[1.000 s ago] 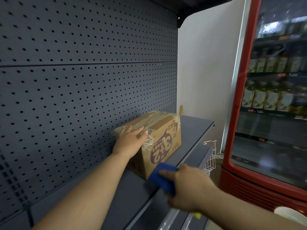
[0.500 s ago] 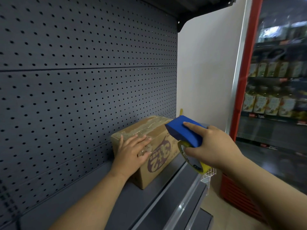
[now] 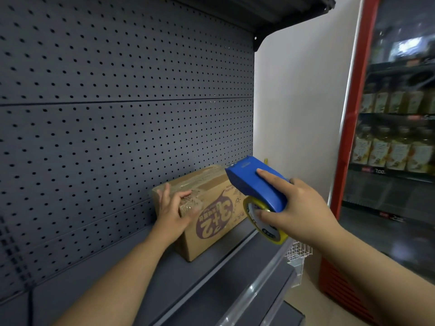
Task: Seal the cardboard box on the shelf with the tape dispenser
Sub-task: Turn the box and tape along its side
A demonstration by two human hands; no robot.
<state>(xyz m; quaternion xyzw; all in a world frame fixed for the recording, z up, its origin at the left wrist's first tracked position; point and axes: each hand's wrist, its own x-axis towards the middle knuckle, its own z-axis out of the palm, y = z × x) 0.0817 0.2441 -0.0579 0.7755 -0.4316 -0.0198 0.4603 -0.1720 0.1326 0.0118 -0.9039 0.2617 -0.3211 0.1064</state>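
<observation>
A brown cardboard box (image 3: 213,215) with a purple upside-down "3+2" print sits on the grey shelf (image 3: 188,285), close to the pegboard back. Old clear tape runs along its closed top. My left hand (image 3: 173,211) grips the box's near top corner, fingers curled over the top and thumb on the front face. My right hand (image 3: 299,209) holds a blue tape dispenser (image 3: 255,183) with a yellow tape roll (image 3: 266,225) in the air, just right of and above the box's far end. The dispenser's nose points at the box top.
A dark perforated pegboard (image 3: 106,137) backs the shelf, and an upper shelf (image 3: 270,12) overhangs. A red-framed glass cooler (image 3: 353,114) with bottles stands at the right. A small white wire basket (image 3: 297,254) hangs off the shelf end. A lower shelf (image 3: 270,309) juts out below.
My right hand has lifted the tape dispenser from below the shelf edge up to the box's top level. My left hand has shifted from lying flat on the box top to gripping its near corner.
</observation>
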